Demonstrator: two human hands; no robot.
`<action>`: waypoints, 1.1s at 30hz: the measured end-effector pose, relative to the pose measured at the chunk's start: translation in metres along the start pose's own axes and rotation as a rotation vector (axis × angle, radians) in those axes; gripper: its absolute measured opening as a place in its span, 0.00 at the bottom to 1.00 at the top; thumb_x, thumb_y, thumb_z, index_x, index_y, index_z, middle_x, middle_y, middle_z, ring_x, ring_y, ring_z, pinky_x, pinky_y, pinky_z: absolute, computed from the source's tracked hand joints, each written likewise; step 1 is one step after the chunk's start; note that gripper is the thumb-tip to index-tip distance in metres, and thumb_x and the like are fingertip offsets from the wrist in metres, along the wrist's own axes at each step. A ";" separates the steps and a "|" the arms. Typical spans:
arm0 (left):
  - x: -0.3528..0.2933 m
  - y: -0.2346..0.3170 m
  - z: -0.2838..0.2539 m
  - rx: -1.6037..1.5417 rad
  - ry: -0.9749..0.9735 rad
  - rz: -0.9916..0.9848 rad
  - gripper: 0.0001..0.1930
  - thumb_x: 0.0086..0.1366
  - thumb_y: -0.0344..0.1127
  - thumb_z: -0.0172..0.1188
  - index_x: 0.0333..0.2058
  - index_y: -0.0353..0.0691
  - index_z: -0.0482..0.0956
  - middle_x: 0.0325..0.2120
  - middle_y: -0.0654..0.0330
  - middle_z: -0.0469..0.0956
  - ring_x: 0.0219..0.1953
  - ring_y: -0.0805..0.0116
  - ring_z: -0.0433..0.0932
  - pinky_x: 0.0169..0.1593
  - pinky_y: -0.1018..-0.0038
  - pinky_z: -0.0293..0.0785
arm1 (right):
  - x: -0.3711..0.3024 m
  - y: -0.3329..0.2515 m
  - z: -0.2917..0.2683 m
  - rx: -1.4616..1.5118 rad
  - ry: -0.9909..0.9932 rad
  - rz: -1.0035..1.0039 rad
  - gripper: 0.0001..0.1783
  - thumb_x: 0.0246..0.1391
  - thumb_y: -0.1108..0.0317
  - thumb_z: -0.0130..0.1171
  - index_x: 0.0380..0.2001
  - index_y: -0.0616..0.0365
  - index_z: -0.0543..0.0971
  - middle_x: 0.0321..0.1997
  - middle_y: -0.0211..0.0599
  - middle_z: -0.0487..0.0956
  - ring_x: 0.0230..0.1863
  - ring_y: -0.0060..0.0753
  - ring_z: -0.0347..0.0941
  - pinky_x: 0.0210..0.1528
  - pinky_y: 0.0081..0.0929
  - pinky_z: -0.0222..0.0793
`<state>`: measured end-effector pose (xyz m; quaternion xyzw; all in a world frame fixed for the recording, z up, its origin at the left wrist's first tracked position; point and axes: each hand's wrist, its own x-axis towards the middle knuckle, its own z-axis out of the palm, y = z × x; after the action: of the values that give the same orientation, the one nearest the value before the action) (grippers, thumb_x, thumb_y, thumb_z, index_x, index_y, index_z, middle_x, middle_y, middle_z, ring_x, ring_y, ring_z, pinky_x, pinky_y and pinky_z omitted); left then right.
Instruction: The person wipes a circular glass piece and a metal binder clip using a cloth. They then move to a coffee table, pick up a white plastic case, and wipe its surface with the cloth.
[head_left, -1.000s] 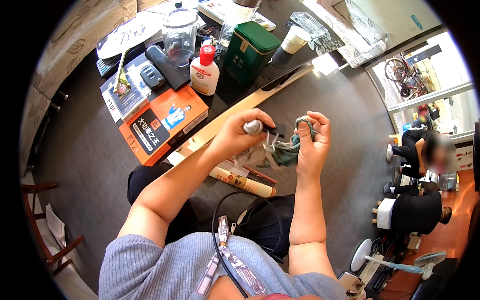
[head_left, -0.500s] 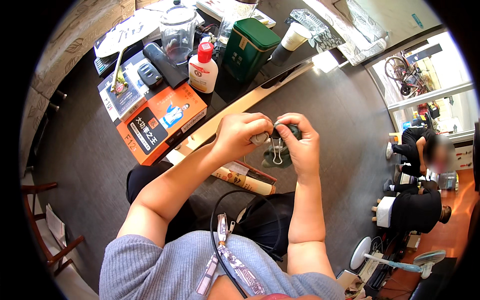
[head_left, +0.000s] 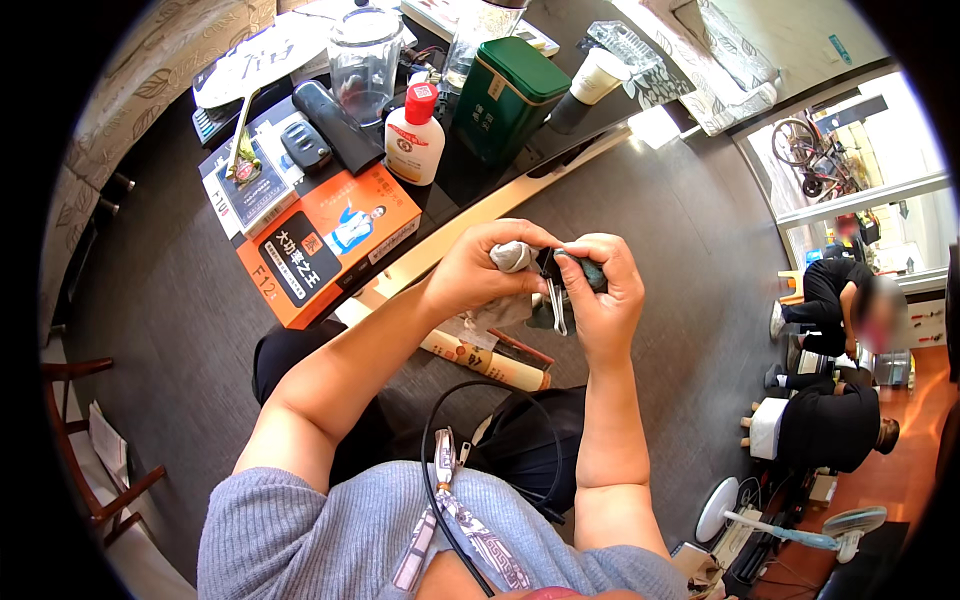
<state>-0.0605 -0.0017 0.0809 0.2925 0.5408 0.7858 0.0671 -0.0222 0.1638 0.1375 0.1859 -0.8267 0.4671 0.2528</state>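
Note:
My left hand pinches a small grey wad of cloth between thumb and fingers. My right hand touches it from the right, closed on a dark green piece of cloth. A clip with silver wire handles hangs down between the two hands. More grey fabric droops below my left hand. Both hands are held above my lap, just in front of the desk's pale wooden edge.
On the dark desk stand an orange box, a white bottle with a red cap, a green tin, a clear jar and a paper cup. A rolled scroll lies on my lap. Two people sit at right.
My hands were apart a second ago, the right one holding the green cloth up. They have come together and now touch, with the clip hanging between them.

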 end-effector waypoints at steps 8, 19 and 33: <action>-0.001 0.002 0.004 -0.329 -0.011 -0.165 0.20 0.51 0.20 0.68 0.45 0.34 0.78 0.44 0.59 0.77 0.47 0.73 0.74 0.53 0.75 0.70 | -0.003 -0.008 0.002 -0.080 0.014 -0.098 0.09 0.43 0.75 0.70 0.31 0.57 0.82 0.33 0.32 0.75 0.35 0.30 0.72 0.36 0.23 0.68; -0.003 0.003 0.013 -0.519 -0.008 -0.177 0.21 0.59 0.28 0.65 0.52 0.36 0.73 0.45 0.60 0.76 0.47 0.75 0.74 0.52 0.75 0.70 | 0.004 -0.012 -0.016 -0.116 -0.087 -0.053 0.06 0.47 0.72 0.68 0.28 0.60 0.80 0.31 0.33 0.75 0.34 0.29 0.72 0.37 0.23 0.68; -0.001 0.008 0.008 -0.410 -0.061 -0.212 0.20 0.58 0.26 0.64 0.50 0.34 0.74 0.43 0.61 0.77 0.46 0.76 0.75 0.52 0.76 0.71 | 0.002 -0.012 -0.003 -0.322 0.018 -0.305 0.10 0.41 0.74 0.69 0.28 0.56 0.79 0.32 0.35 0.78 0.33 0.38 0.73 0.35 0.31 0.70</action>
<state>-0.0532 0.0013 0.0896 0.2377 0.3953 0.8586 0.2237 -0.0168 0.1599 0.1484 0.2616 -0.8507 0.2870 0.3542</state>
